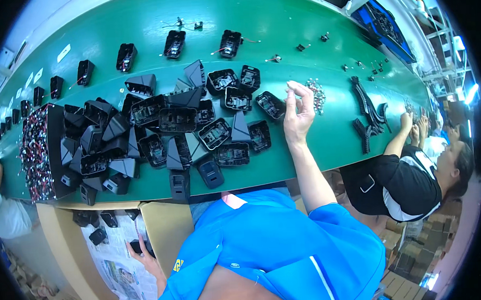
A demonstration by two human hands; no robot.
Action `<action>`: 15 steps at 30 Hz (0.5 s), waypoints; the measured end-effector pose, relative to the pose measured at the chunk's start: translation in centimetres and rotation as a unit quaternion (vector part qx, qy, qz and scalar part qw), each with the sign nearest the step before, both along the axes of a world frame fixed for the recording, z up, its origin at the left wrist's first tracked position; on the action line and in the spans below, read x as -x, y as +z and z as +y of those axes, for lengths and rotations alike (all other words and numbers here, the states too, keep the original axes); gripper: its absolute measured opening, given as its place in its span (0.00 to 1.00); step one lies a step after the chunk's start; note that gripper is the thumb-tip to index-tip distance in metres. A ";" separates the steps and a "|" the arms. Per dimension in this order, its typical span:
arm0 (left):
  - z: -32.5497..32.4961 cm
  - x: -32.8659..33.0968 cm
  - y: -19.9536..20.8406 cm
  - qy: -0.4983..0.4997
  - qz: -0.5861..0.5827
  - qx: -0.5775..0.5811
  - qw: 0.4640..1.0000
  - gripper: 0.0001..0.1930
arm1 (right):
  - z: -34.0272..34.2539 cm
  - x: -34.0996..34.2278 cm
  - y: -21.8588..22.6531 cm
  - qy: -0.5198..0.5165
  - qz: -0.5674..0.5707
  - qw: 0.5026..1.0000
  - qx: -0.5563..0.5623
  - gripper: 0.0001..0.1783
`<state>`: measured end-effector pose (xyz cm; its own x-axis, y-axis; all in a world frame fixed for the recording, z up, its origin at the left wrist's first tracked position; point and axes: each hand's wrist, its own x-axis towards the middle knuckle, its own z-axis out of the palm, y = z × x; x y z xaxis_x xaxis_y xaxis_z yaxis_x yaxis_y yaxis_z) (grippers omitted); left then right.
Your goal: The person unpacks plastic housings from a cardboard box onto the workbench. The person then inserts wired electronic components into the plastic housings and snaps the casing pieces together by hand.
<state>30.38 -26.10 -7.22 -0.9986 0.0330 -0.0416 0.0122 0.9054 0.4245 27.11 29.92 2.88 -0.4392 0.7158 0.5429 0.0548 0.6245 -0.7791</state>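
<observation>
My left hand (147, 257) reaches down into an open cardboard box (168, 223) at the lower left. Its fingers close on a black plastic housing (136, 246), partly hidden by the hand and the box flap. My right hand (299, 115) is raised over the green table, fingers bent and tips pressed together. Whatever is in that pinch, if anything, is too small to make out. Just right of it lies a heap of small light-coloured parts (316, 95). To its left sits an open black housing (269, 105) with a circuit board inside.
A large pile of black housings (177, 119) spreads over the left half of the green table (278, 30). A box of small wired parts (39, 153) stands at its left end. Spaced housings (175, 44) line the far side. Black strips (368, 109) lie right, near a co-worker (413, 180).
</observation>
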 end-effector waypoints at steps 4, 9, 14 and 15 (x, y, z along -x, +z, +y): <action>0.0 2.0 -0.7 -0.052 0.033 -0.023 0.998 0.26 | 0.9 -0.5 0.0 -0.013 0.033 0.999 0.037 0.12; -2.7 4.2 -2.2 -0.079 0.034 -0.083 0.993 0.19 | 4.2 2.0 2.5 0.033 -0.090 0.995 -0.004 0.13; -4.0 5.2 -3.0 0.014 0.114 -0.082 0.990 0.12 | 12.3 6.9 3.5 0.041 -0.327 0.912 -0.243 0.15; -4.8 5.3 -2.6 0.051 0.139 -0.060 0.987 0.12 | 13.7 7.7 3.3 0.101 -0.357 0.911 -0.181 0.16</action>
<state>25.05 -30.93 -9.82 -0.9694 -0.0794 0.2324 0.0552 0.8517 0.5211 19.46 43.61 6.21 -0.8761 0.4116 0.2513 0.3216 0.8870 -0.3315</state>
